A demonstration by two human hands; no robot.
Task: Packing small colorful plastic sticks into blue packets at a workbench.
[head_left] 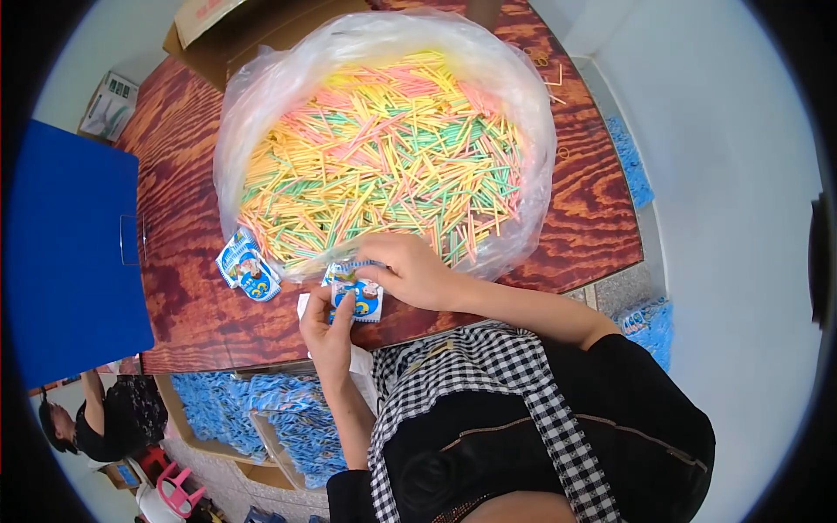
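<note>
Between my two hands is a small blue-and-white printed packet point(369, 307), at the near edge of the table. My left hand point(328, 338) pinches its lower left side between thumb and fingers. At the packet's upper edge, the bent fingers of my right hand point(408, 270) close on it from the right. Just beyond them lies a large clear plastic bag point(532, 113), its mouth spread wide around a heap of thin yellow, pink and green sticks point(375, 166). More of the same packets point(250, 268) lie left of my hands, against the bag.
An open cardboard box point(196, 57) stands behind the bag on the wood-patterned table point(187, 209). A blue panel point(74, 253) rises at the left. Below the table, boxes hold many blue packets point(292, 418). Another person point(100, 418) is at the lower left, near a pink stool point(179, 490).
</note>
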